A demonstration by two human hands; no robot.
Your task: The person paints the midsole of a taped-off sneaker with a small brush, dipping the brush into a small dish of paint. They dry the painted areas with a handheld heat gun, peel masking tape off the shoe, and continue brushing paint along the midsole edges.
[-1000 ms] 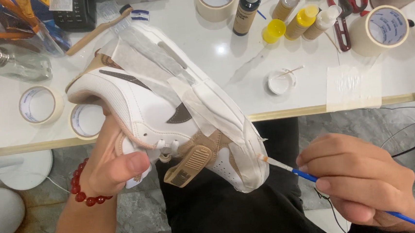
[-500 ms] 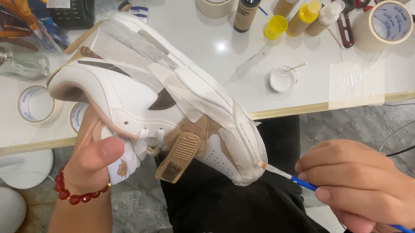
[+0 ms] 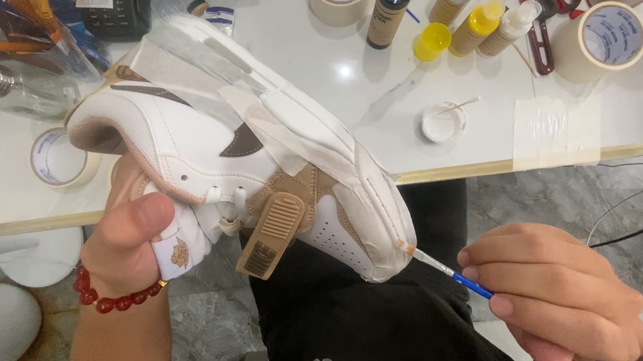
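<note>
Sneaker (image 3: 237, 156), white leather with tan and brown trim and strips of masking tape along the sole edge, sits tilted above the lap, toe pointing to 5 o'clock. Left hand (image 3: 133, 231) grasps it at the heel and tongue, thumb pressed on the collar; a red bead bracelet (image 3: 107, 297) circles the wrist. Right hand (image 3: 556, 292), at 4 o'clock from the toe, pinches a fine blue-handled paintbrush (image 3: 448, 271); the bristles touch the toe's sole edge. On the white counter (image 3: 376, 101) at 12 o'clock stand paint bottles (image 3: 480, 22), tape rolls (image 3: 602, 40) and a small white dish (image 3: 442, 123).
</note>
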